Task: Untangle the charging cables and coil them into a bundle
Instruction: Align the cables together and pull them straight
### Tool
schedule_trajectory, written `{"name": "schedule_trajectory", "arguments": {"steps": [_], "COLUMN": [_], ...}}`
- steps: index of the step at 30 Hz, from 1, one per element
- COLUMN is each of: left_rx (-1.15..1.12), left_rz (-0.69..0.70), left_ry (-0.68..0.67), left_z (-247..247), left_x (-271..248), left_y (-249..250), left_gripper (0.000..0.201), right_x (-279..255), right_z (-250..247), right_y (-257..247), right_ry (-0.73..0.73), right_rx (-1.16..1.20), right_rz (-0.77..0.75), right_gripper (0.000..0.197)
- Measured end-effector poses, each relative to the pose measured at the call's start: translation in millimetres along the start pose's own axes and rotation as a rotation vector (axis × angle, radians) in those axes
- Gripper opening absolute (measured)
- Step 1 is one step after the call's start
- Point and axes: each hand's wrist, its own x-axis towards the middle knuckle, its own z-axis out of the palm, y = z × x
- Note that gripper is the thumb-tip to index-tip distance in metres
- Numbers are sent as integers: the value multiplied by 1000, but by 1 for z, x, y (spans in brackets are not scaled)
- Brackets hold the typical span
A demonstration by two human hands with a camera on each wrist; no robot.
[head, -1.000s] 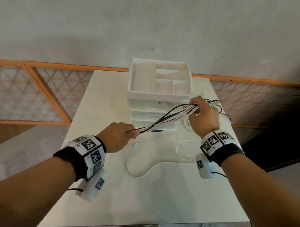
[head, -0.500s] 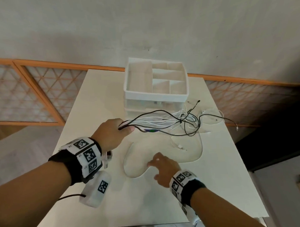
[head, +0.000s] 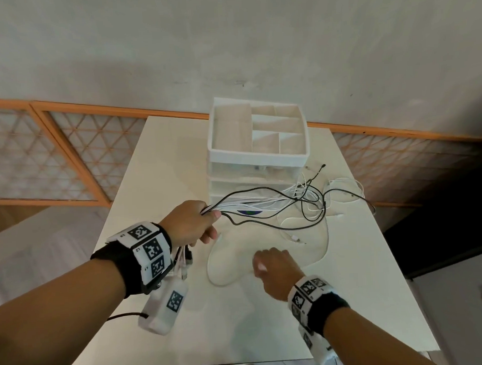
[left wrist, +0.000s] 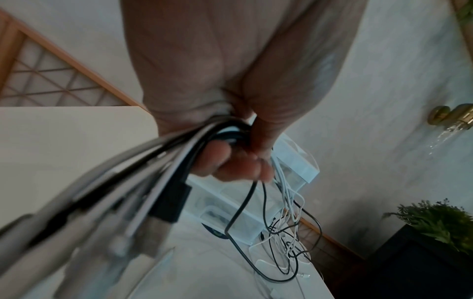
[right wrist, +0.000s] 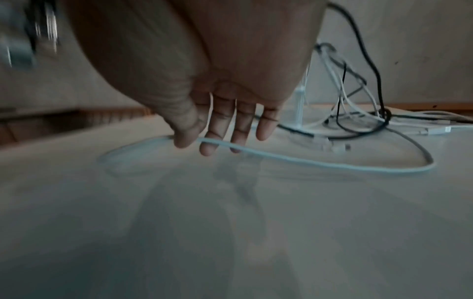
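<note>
My left hand [head: 192, 222] grips a bunch of black and white charging cables [head: 248, 204] at one end, above the table. Their plugs [head: 184, 263] hang below my fist. In the left wrist view the fingers [left wrist: 230, 161] curl round the bunch [left wrist: 163, 172]. The free lengths run right into a loose tangle [head: 309, 201] lying in front of the organiser. My right hand [head: 275, 265] is low over the table, holding nothing. Its straight fingertips [right wrist: 210, 149] are at a white cable loop [right wrist: 307, 162] that lies flat on the table [head: 209, 265].
A white drawer organiser [head: 258, 157] with empty top compartments stands at the back of the white table [head: 185, 334]. A clear round stand [head: 344, 195] sits under the tangle near the right edge. A wall and a wooden lattice rail are behind.
My right hand let go of the far end of the cables and came down to the near white loop. The released cables dropped into a tangle on the table.
</note>
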Motion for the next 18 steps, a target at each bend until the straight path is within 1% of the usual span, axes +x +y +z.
{"name": "schedule_trajectory", "arguments": {"steps": [2,3,5,7,9,12,15,18], "left_rx": [-78,-105,-127,-195,-284,-418,-418,-383], "left_rz": [18,41,93,141,159,172,185,174], "left_ry": [-34,-46,-75,-104,-125,-151,-160,-137], "left_z": [3,4,6,9,11,14,16,16], "left_x": [-2,-2,-2,-2,-3,-5,-8,-9], "left_y": [3,4,8,12,15,20,25,24], "left_gripper": [23,25,32,42,42,27,27,30], "right_x": [2,1,-3,-7,-10,-12,-12,-10], "right_z": [-30,-48,-84,-117,-141,-162,-176,-189], "right_y": [-5,-9,-21,-30,-32,-32,-29,-25], "right_ry": [177,274,444,574,661,727,814,922], "right_rx": [231,304,383,445,508,531,550,605], "right_rz": [-43,-82,-154,-152,-131,-118,-78,-89], "right_gripper": [13,13,12,12,12,10,9,17]}}
